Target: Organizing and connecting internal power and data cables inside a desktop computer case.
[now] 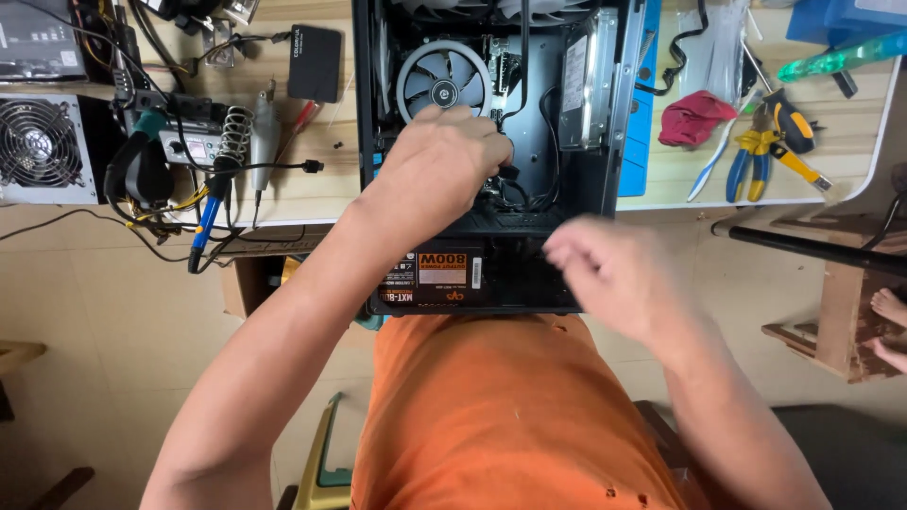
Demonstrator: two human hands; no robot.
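An open black computer case lies on its side on the wooden table, overhanging the front edge toward me. My left hand reaches inside it, just below the round cooler fan, fingers curled around black cables; what exactly they grip is hidden. My right hand hovers blurred over the case's lower compartment, fingers loosely spread and holding nothing. A black power supply with an orange label sits in the case's near end.
Left of the case lie a soldering iron, tangled wires, a grey fan unit and a small black drive. Right of it are a red cloth, yellow-and-blue pliers and a screwdriver. A wooden stool stands at the right.
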